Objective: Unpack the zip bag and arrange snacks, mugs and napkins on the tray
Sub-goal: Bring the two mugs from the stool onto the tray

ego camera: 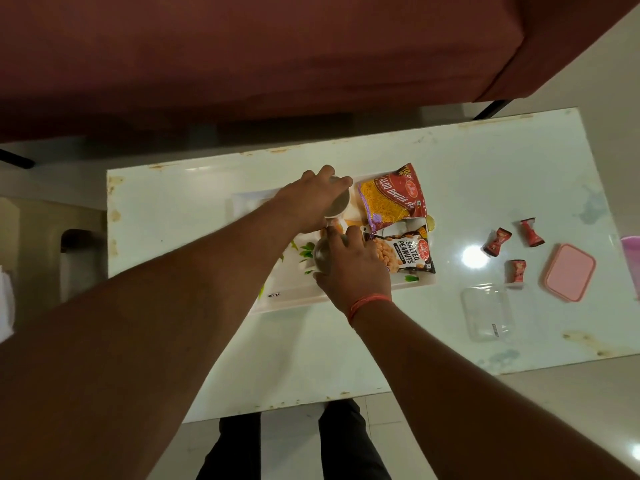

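Seen from above: white glossy rectangular table (346,341) with worn edges, and on it a white rectangular tray with leaf print (294,292).

On the far part of the tray, left hand (308,202) with fingers curled around a pale round mug (337,207), gripped from above. Just in front of it, right hand (353,268), red thread on the wrist, fingers curled over a second mug of greyish colour (320,254), also on the tray. Both mugs mostly hidden by the hands; upright or tilted, cannot tell.

On the right part of the tray, red and yellow snack packet of aloo bhujia (391,199), lying flat, and touching its near edge a white and black packet of salted peanuts (405,254).

On the table to the right, well apart from the tray: three small red wrapped sweets (516,251), a pink rectangular plastic lid (569,271), and near it a clear plastic container (488,313).

Behind the table, dark red sofa (242,64).
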The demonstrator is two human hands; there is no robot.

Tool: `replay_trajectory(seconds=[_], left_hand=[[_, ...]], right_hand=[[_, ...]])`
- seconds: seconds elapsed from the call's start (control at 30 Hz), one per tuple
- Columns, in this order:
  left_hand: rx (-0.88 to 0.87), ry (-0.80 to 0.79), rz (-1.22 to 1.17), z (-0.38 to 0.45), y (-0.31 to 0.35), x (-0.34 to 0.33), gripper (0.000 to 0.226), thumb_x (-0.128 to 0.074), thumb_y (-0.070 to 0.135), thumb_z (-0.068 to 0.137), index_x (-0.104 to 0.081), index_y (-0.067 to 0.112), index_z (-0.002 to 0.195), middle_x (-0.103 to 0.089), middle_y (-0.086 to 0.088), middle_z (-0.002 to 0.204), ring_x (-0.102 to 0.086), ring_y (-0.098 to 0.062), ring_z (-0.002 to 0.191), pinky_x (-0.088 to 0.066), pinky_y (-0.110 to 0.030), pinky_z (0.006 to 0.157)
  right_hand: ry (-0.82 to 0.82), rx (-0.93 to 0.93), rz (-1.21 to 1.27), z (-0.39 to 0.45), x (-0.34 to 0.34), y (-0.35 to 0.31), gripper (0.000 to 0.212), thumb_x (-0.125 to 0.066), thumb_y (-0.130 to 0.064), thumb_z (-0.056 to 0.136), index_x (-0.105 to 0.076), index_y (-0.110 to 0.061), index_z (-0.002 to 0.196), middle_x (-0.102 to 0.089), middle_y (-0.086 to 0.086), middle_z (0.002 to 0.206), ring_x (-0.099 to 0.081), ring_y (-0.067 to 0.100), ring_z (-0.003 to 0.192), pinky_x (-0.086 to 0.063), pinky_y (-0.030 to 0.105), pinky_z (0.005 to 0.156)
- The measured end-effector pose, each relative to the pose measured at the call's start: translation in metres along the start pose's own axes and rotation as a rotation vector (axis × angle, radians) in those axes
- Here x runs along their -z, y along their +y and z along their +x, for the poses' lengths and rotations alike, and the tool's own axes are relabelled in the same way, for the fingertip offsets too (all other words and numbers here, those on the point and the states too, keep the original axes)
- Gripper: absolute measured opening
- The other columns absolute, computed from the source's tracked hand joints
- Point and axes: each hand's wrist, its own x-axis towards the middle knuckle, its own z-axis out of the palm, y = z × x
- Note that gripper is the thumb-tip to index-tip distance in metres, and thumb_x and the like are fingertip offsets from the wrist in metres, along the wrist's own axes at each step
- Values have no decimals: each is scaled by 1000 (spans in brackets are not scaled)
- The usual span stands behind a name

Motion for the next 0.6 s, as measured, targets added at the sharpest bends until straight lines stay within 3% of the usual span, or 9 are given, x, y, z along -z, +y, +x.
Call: replay_trajectory(seconds=[0.1,0.23,0.3,0.33,0.4,0.43,0.5,0.6], left_hand=[[23,-25,-12,-2,-1,-3,102,-80,35,77,-14,30,154,-9,-9,164,-22,-39,145,-46,-51,101],[109,-78,-174,-28,-13,4,113,-76,34,77,5,32,156,14,-6,165,7,-35,152,-18,-56,120],[272,35,-449,-56,-16,1,102,-72,18,81,-4,29,156,5,-2,166,-1,-29,153,-21,-49,121],[395,150,-624,-71,-15,-6,90,-68,11,83,-16,26,155,-9,-3,165,-14,-27,151,-27,-44,119],[639,388,-917,-99,-9,-29,60,-60,4,85,-45,20,141,-39,-8,147,-45,-25,134,-42,-38,109],[712,425,-1011,-110,-4,-41,46,-58,4,86,-55,18,130,-49,-9,137,-55,-24,122,-47,-36,101],[722,317,-1110,-123,12,-62,29,-56,9,91,-63,18,117,-61,-6,123,-63,-24,107,-47,-30,88],[673,190,-1139,-131,33,-79,25,-53,19,98,-63,22,121,-64,3,114,-63,-20,104,-47,-29,85]], right_hand=[[-10,-11,0,-1,1,-1,90,-74,-54,76,-30,-26,148,-43,9,135,-52,35,115,-57,43,76],[-62,21,18,-2,4,4,99,-77,-52,74,-23,-24,152,-40,10,138,-50,37,119,-56,46,85],[-80,40,33,-4,5,9,96,-78,-44,75,-24,-22,151,-40,10,137,-51,36,118,-57,46,84],[-77,46,39,-3,6,11,94,-78,-41,75,-25,-21,150,-41,9,135,-52,35,117,-58,47,82],[-68,59,46,-2,5,15,93,-79,-38,73,-26,-22,148,-44,7,131,-55,33,113,-59,46,78],[-66,66,50,-1,4,16,93,-79,-38,72,-27,-22,148,-45,7,130,-56,32,112,-59,46,78],[-61,76,45,0,4,17,93,-80,-41,71,-30,-21,147,-47,7,129,-56,31,111,-58,44,80],[-54,73,28,0,4,17,93,-81,-47,69,-34,-21,144,-48,7,128,-56,32,111,-57,45,81]])
